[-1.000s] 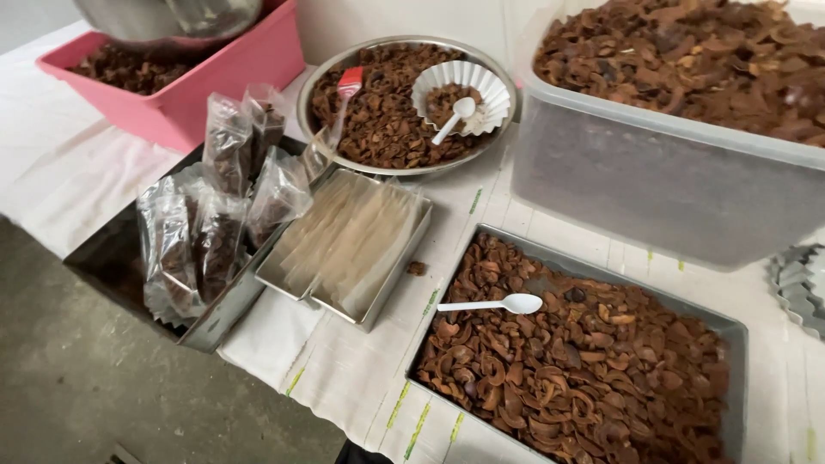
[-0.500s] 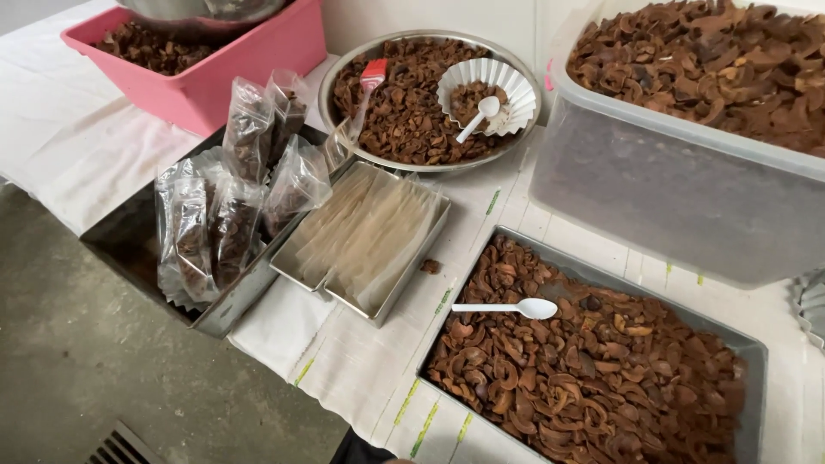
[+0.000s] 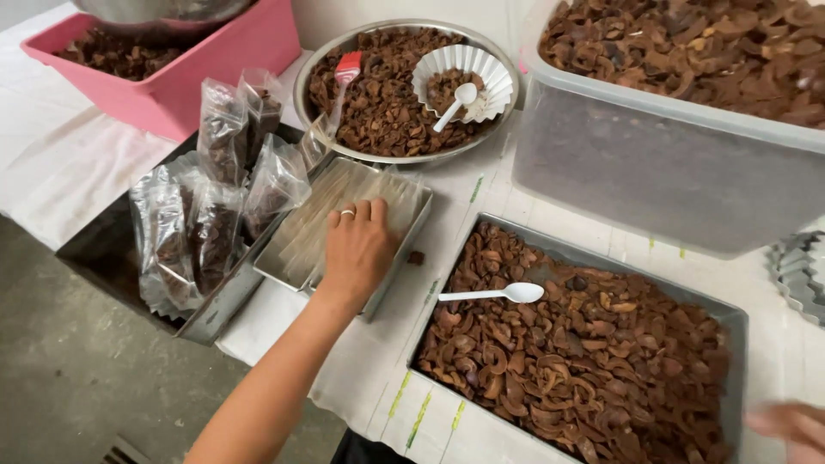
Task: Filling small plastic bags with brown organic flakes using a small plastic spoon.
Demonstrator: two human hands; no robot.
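Clear glossy plastic bags in a matt metal tray.

left hand: bare, silver ring on one finger | forearm: no sleeve | right hand: blurred

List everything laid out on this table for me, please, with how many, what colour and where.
metal tray: one, grey, front right, full of brown dried pieces
white spoon: one, lying on those pieces
clear tub: one, back right, brown pieces inside
round metal bowl: one, back centre
paper cup: one, white, in the bowl, holding a small spoon
pink bin: one, back left
filled clear bags: several, in a dark tray, left
tray of empty bags: one, centre
left hand: resting on the empty bags
right hand: blurred, bottom right edge
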